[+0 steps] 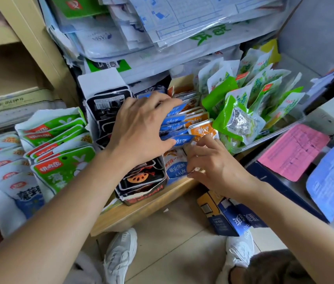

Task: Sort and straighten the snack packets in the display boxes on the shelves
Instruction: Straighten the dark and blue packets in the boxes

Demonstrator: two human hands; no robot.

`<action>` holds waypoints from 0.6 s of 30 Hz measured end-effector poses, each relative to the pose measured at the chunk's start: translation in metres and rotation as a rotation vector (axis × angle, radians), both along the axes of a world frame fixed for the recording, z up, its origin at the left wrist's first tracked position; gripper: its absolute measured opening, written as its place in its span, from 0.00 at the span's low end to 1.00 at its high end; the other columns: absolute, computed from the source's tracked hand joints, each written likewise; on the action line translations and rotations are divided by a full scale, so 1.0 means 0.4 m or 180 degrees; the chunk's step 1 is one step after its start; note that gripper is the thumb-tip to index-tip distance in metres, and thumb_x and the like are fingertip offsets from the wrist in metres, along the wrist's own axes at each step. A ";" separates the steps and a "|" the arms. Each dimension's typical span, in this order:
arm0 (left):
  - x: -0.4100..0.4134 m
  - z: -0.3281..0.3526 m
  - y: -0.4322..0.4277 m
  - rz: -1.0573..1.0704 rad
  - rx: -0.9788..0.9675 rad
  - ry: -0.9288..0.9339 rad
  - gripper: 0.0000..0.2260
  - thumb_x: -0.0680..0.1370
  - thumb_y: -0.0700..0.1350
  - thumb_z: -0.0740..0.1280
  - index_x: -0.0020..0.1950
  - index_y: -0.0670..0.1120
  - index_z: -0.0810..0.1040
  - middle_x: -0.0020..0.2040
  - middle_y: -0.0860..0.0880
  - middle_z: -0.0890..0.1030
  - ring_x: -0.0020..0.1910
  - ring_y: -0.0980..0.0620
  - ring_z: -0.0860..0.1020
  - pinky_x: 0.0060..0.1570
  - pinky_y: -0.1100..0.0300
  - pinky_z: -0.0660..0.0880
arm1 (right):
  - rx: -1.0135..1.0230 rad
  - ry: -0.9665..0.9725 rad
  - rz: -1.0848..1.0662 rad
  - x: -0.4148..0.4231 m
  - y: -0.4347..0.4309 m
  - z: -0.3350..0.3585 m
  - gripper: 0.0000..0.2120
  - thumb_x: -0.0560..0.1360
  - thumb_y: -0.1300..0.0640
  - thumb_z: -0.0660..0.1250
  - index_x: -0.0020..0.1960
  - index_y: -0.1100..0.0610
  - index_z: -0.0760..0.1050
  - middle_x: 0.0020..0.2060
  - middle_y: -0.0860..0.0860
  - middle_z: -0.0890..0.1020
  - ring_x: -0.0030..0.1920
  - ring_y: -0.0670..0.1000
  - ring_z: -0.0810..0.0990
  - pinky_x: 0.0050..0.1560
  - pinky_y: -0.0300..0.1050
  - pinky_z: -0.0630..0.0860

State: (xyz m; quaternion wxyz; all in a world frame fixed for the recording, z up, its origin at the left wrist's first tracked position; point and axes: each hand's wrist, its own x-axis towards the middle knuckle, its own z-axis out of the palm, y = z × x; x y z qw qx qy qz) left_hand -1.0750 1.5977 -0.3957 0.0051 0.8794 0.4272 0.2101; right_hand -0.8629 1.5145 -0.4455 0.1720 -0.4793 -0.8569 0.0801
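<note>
Step in hand: squaring up the mixed row in the middle display box (176,171) on the shelf (151,203). L hand (141,130) comes in palm-down from above, fingers spread and curled over the blue packets (174,128), thumb at the front of the stack, fingers at the back, so it's gripping the bunch w/ forearm angled up from lower left. R hand (213,167) sits lower, fingers curled round the box's front corner, index tip touching the front orange packet (202,130). Blue ones lean and fan out, the orange row beside them is neater. Next prob: squeeze blue stack upright and tap edges level while R steadies the box. Green packets (244,103) to the right are jumbled, not yet sorted.
</note>
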 end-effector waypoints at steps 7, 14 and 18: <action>0.003 0.003 0.000 0.0007 -0.0051 -0.0006 0.38 0.67 0.59 0.77 0.74 0.54 0.70 0.68 0.53 0.75 0.59 0.46 0.77 0.61 0.51 0.65 | -0.0150 0.0314 -0.0187 0.019 0.009 0.001 0.07 0.67 0.58 0.81 0.42 0.52 0.83 0.38 0.42 0.81 0.46 0.49 0.71 0.48 0.52 0.68; 0.000 -0.002 -0.005 -0.0067 -0.0047 0.0068 0.38 0.66 0.61 0.76 0.74 0.55 0.70 0.68 0.54 0.74 0.59 0.48 0.77 0.60 0.52 0.64 | -0.0923 0.1172 -0.0219 0.036 0.019 0.046 0.04 0.70 0.60 0.79 0.43 0.54 0.86 0.40 0.46 0.83 0.42 0.48 0.78 0.44 0.41 0.75; 0.005 -0.004 -0.012 -0.0107 -0.0052 0.0105 0.37 0.68 0.61 0.75 0.75 0.56 0.70 0.68 0.56 0.74 0.60 0.49 0.76 0.61 0.53 0.63 | -0.0854 0.1132 -0.0301 0.049 0.045 0.069 0.05 0.71 0.59 0.78 0.46 0.53 0.85 0.43 0.46 0.83 0.41 0.46 0.80 0.42 0.37 0.74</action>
